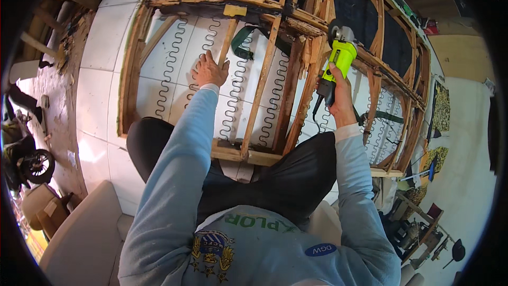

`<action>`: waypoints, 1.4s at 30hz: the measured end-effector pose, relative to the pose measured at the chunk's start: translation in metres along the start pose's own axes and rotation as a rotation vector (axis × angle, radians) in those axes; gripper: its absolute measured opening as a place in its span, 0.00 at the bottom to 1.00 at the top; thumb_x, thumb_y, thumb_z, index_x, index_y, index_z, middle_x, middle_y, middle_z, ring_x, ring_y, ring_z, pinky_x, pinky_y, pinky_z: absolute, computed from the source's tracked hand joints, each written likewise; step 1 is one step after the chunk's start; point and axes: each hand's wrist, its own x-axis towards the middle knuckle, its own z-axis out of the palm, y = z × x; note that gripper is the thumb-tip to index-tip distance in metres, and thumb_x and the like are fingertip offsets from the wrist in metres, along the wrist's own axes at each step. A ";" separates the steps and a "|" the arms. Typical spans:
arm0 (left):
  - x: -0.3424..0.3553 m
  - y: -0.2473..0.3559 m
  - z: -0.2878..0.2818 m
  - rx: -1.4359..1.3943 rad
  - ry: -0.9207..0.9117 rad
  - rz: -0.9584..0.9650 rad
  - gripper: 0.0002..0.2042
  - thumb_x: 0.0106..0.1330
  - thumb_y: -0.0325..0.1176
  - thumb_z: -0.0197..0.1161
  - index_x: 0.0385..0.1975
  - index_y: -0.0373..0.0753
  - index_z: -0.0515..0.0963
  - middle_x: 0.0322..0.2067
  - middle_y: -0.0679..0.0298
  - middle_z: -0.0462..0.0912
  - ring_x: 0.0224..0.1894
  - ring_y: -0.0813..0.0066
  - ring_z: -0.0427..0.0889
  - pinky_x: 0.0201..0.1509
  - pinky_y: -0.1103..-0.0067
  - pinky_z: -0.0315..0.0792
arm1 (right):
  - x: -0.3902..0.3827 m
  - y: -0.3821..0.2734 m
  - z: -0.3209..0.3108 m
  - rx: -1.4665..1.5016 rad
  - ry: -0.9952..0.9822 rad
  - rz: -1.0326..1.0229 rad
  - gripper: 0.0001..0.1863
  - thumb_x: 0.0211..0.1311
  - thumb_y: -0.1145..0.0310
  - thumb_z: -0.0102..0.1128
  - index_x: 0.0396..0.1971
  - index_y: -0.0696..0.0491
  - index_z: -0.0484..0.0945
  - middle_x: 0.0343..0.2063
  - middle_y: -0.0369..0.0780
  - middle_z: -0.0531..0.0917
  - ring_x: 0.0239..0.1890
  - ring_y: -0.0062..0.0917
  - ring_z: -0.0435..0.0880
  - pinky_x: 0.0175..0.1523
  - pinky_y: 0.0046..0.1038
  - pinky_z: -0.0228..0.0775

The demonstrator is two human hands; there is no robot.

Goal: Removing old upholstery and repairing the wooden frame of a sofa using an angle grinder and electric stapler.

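My left hand (209,69) is spread open at a wooden slat (230,37), beside wavy steel springs (168,74); whether it bears weight I cannot tell. My right hand (338,87) grips a bright green and black angle grinder (343,55), disc end up, its black cable hanging down. Both are over an upturned wooden sofa frame (128,85) with split, dark-stained rails, a green strap (241,45) and dark fabric (402,37) in the far sections. A yellow block (234,10) sits on the upper rail.
My dark-trousered legs (301,169) are against the frame's near side, over white floor tiles (95,106). At left are a motorbike (37,164), timber pieces (45,13) and a pale upholstered seat (79,228). At right lie speckled foam pieces (440,106) and a dark machine (410,233).
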 end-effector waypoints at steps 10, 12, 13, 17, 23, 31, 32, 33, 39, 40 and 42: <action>0.008 0.022 -0.005 0.051 -0.197 -0.166 0.27 0.67 0.60 0.55 0.52 0.45 0.83 0.51 0.55 0.86 0.55 0.50 0.84 0.58 0.61 0.77 | -0.010 0.044 0.044 -0.244 -0.057 0.109 0.24 0.57 0.57 0.76 0.45 0.59 0.79 0.26 0.37 0.82 0.21 0.24 0.84 0.23 0.25 0.76; 0.009 0.023 0.006 0.019 -0.140 -0.226 0.28 0.67 0.60 0.55 0.50 0.42 0.84 0.52 0.51 0.85 0.55 0.50 0.84 0.59 0.60 0.77 | -0.008 0.059 0.049 -0.216 -0.049 0.131 0.23 0.57 0.58 0.77 0.44 0.58 0.80 0.26 0.38 0.83 0.21 0.23 0.83 0.24 0.25 0.76; 0.008 0.027 0.011 0.027 -0.137 -0.202 0.28 0.67 0.60 0.55 0.50 0.42 0.84 0.52 0.51 0.85 0.55 0.50 0.84 0.59 0.60 0.77 | -0.007 0.061 0.049 -0.198 -0.034 0.121 0.23 0.57 0.58 0.77 0.44 0.58 0.80 0.26 0.38 0.83 0.21 0.23 0.83 0.24 0.25 0.76; 0.021 0.014 0.037 -0.065 -0.060 -0.217 0.35 0.64 0.64 0.56 0.50 0.33 0.82 0.53 0.41 0.83 0.57 0.47 0.83 0.61 0.58 0.76 | 0.013 0.080 0.046 -0.125 -0.023 0.191 0.20 0.56 0.61 0.77 0.42 0.57 0.81 0.26 0.38 0.82 0.21 0.24 0.82 0.24 0.27 0.75; 0.040 -0.012 0.047 -0.242 -0.097 -0.159 0.36 0.63 0.63 0.59 0.45 0.27 0.82 0.42 0.42 0.87 0.52 0.46 0.86 0.57 0.63 0.78 | 0.015 0.081 0.052 -0.153 0.052 0.107 0.22 0.52 0.63 0.77 0.43 0.60 0.81 0.29 0.40 0.83 0.24 0.24 0.81 0.24 0.29 0.73; 0.007 0.023 0.026 -0.089 0.020 -0.282 0.34 0.61 0.66 0.61 0.49 0.38 0.86 0.49 0.45 0.86 0.54 0.46 0.84 0.61 0.60 0.75 | 0.053 0.109 0.020 -0.368 0.071 -0.160 0.23 0.52 0.60 0.79 0.44 0.58 0.82 0.30 0.38 0.85 0.27 0.23 0.84 0.31 0.29 0.75; 0.008 0.020 0.019 -0.091 -0.019 -0.240 0.37 0.61 0.66 0.60 0.49 0.33 0.84 0.51 0.42 0.84 0.56 0.44 0.83 0.62 0.61 0.75 | 0.045 0.093 0.027 -0.311 0.062 0.029 0.24 0.52 0.59 0.79 0.43 0.58 0.82 0.28 0.39 0.85 0.23 0.24 0.84 0.26 0.28 0.74; 0.008 0.017 0.013 -0.095 -0.060 -0.199 0.39 0.62 0.67 0.59 0.50 0.28 0.82 0.52 0.40 0.83 0.57 0.43 0.82 0.62 0.62 0.74 | 0.048 0.093 0.029 -0.254 0.046 0.002 0.24 0.52 0.59 0.80 0.42 0.58 0.81 0.26 0.40 0.84 0.19 0.25 0.83 0.23 0.27 0.74; 0.018 0.015 0.014 -0.178 -0.192 -0.254 0.36 0.65 0.65 0.56 0.52 0.33 0.83 0.52 0.40 0.83 0.58 0.44 0.82 0.63 0.61 0.74 | 0.054 0.075 0.027 -0.275 0.085 0.069 0.25 0.52 0.59 0.80 0.39 0.63 0.80 0.23 0.42 0.84 0.19 0.27 0.84 0.22 0.27 0.75; 0.017 0.019 0.015 -0.196 -0.178 -0.286 0.35 0.66 0.63 0.56 0.52 0.32 0.83 0.51 0.40 0.83 0.57 0.44 0.82 0.62 0.62 0.74 | 0.058 0.076 0.025 -0.334 0.095 0.048 0.25 0.52 0.59 0.80 0.39 0.62 0.80 0.23 0.42 0.83 0.18 0.27 0.83 0.22 0.27 0.75; 0.016 0.017 0.021 -0.211 -0.195 -0.276 0.35 0.66 0.63 0.57 0.51 0.32 0.83 0.51 0.40 0.83 0.56 0.45 0.83 0.62 0.62 0.75 | 0.060 0.083 0.023 -0.409 0.102 0.024 0.24 0.52 0.59 0.80 0.39 0.62 0.80 0.23 0.41 0.83 0.18 0.27 0.83 0.22 0.28 0.75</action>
